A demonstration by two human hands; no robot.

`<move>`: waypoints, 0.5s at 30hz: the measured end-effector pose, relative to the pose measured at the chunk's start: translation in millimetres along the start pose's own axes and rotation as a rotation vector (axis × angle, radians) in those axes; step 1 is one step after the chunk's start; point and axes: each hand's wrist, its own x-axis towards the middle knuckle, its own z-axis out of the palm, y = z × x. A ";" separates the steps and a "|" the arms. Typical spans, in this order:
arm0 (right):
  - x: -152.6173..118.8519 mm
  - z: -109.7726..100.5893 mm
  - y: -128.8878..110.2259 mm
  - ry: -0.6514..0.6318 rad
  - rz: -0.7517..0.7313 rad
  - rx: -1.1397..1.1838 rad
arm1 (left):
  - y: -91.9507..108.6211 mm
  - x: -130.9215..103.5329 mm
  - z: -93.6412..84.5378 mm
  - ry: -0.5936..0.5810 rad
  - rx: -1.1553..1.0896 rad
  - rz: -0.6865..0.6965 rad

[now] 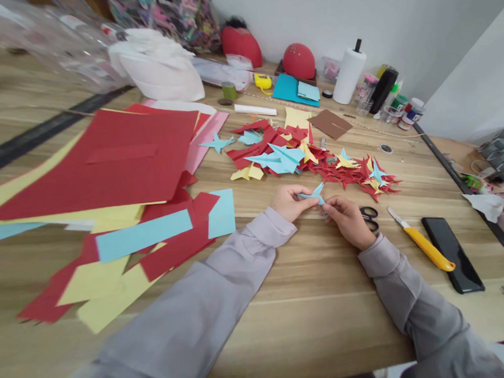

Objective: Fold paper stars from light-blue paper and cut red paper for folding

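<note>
A small light-blue folded paper star (317, 192) is held just above the table between both hands. My left hand (290, 202) pinches its left part between thumb and fingers. At its lower right point, my right hand (347, 218) closes thumb and fingertips on the paper; the fingers hide part of it. Beyond the hands lies a heap of red folded paper pieces (270, 141), with blue and yellow ones among them. Another blue paper star (217, 143) rests left of the heap. Black-handled scissors (369, 217) lie partly behind my right hand.
On the left are stacked red sheets (145, 144) and loose paper strips (145, 235). A yellow utility knife (429, 248) with its blade out lies partly over a black phone (453, 255) at right. Bottles, a white roll (350, 75) and a tape measure (263, 81) line the back.
</note>
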 end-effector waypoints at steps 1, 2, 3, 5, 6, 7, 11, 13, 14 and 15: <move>-0.1 -0.3 -0.5 -0.016 -0.005 -0.002 | -0.2 0.0 -0.1 -0.004 0.002 0.005; -0.2 -0.7 -1.1 -0.033 -0.010 0.001 | -0.3 0.0 -0.2 -0.010 0.005 0.008; -0.4 -1.1 -1.5 -0.047 -0.018 0.006 | -0.4 0.1 -0.4 -0.015 0.006 0.010; -0.7 -1.9 -1.7 -0.062 -0.032 0.016 | -0.9 0.6 -1.0 -0.023 -0.006 0.005; -0.8 -2.2 -1.3 -0.059 -0.036 0.017 | -1.3 0.9 -1.3 -0.021 -0.019 0.002; -0.8 -2.5 -0.7 -0.050 -0.036 0.014 | -1.6 1.2 -1.6 -0.014 -0.034 0.001; -0.7 -2.3 1.5 0.015 -0.027 0.037 | -1.6 1.8 -1.8 0.008 -0.062 -0.007; -0.6 -1.6 0.9 0.018 -0.030 0.058 | -0.6 1.5 -1.6 0.000 -0.064 -0.014; -0.6 -1.3 0.3 0.008 -0.032 0.056 | 0.0 1.3 -1.4 -0.001 -0.066 -0.016; -0.7 -0.9 -0.3 -0.004 -0.033 0.045 | 0.6 1.2 -1.3 0.000 -0.070 -0.017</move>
